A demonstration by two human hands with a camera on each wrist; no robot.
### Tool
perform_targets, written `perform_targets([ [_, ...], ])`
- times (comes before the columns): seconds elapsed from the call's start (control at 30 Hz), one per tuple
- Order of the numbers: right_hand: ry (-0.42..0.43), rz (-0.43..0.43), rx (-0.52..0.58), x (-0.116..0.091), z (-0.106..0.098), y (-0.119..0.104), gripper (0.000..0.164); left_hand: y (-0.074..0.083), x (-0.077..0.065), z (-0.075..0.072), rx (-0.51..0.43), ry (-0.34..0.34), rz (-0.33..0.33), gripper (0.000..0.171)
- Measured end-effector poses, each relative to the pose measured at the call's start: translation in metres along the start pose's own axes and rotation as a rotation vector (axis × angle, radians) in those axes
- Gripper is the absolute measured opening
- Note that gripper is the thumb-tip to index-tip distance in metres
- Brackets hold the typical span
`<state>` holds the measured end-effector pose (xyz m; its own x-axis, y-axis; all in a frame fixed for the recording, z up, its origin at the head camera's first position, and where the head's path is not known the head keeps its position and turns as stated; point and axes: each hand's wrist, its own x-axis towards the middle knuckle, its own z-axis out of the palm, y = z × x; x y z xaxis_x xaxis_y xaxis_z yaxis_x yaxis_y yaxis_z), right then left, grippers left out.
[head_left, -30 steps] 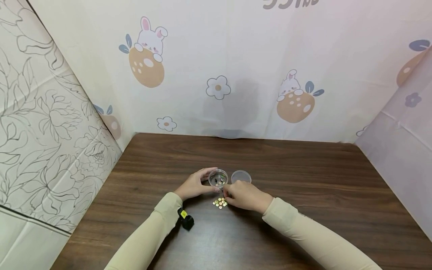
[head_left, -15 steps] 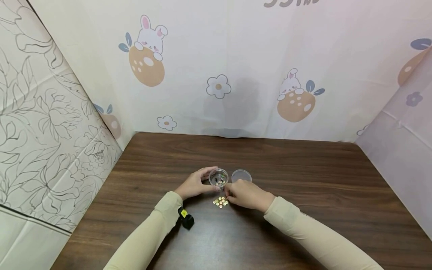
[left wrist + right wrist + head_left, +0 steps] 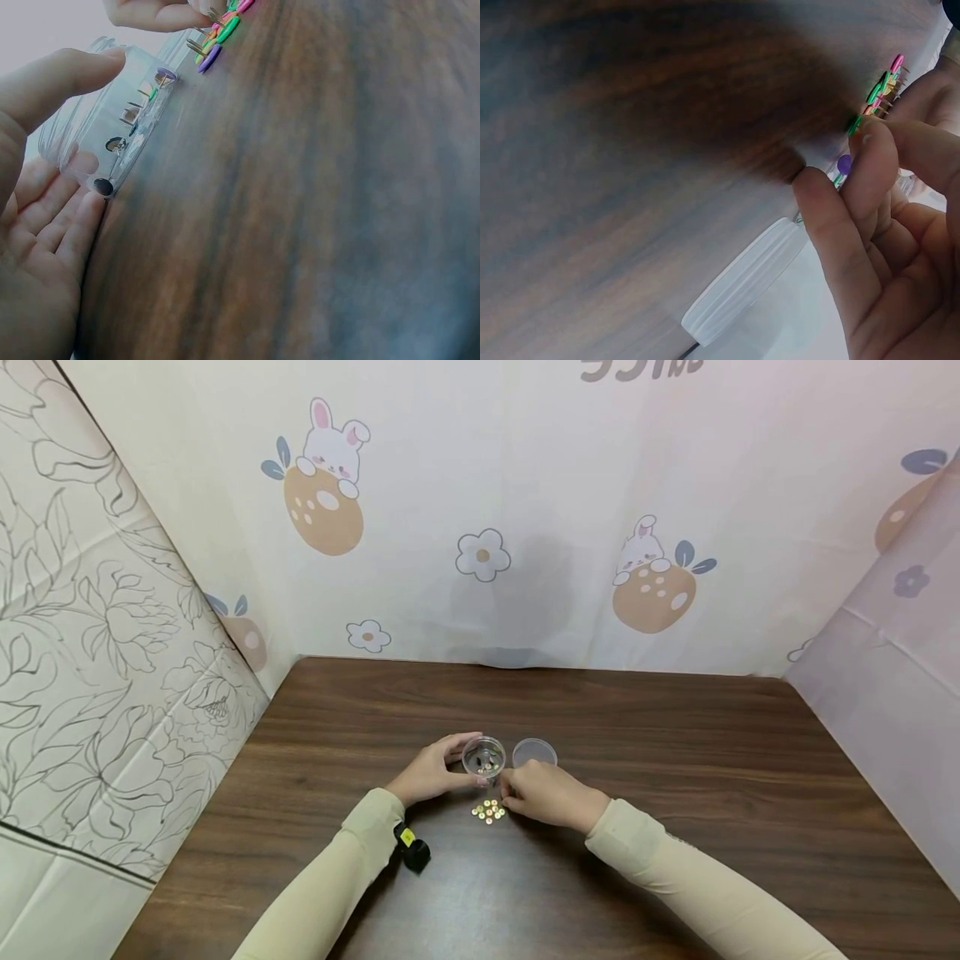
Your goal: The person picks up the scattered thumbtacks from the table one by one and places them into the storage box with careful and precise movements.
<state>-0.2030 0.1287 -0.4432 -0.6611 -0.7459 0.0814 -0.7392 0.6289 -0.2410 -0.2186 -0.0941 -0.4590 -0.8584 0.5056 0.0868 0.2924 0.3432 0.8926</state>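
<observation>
My left hand (image 3: 431, 768) grips a clear plastic jar (image 3: 483, 758), thumb near and fingers round the far side. Inside it are several thumbtacks (image 3: 131, 114), seen through the wall in the left wrist view. On the table just in front of the jar lies a small pile of thumbtacks (image 3: 489, 812), points up, with pink, green, orange and purple heads. My right hand (image 3: 551, 793) is at the pile's right edge, thumb and finger bent close together beside a green thumbtack (image 3: 853, 124). I cannot tell whether they pinch it. Another fingertip (image 3: 812, 180) extends down toward the table.
A round clear lid (image 3: 535, 750) lies just right of the jar, partly behind my right hand. The dark wooden table (image 3: 675, 752) meets a printed cloth backdrop (image 3: 420, 485). Under my left wrist hangs a black device with a yellow label (image 3: 408, 839).
Both hands, the jar and the pile stay in nearly the same places. My right fingers shift only slightly at the pile's edge, and the head view sways a little.
</observation>
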Motion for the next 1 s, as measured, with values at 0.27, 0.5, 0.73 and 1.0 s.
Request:
perform_targets([
  [0.27, -0.003, -0.012, 0.04, 0.0, -0.002, 0.0, 0.016, -0.002, 0.001, 0.001, -0.031, 0.0, 0.009, 0.07],
  [0.5, 0.004, -0.02, 0.068, 0.0, -0.004, 0.002, 0.012, -0.002, 0.001, 0.0, -0.045, -0.006, 0.013, 0.071],
  [0.73, 0.04, -0.013, 0.117, 0.001, -0.01, 0.005, 0.007, -0.001, 0.001, 0.0, -0.044, -0.002, 0.012, 0.07],
  [1.0, 0.111, -0.041, 0.126, 0.006, -0.016, 0.007, 0.005, 0.003, 0.0, -0.001, -0.033, -0.007, -0.005, 0.071],
])
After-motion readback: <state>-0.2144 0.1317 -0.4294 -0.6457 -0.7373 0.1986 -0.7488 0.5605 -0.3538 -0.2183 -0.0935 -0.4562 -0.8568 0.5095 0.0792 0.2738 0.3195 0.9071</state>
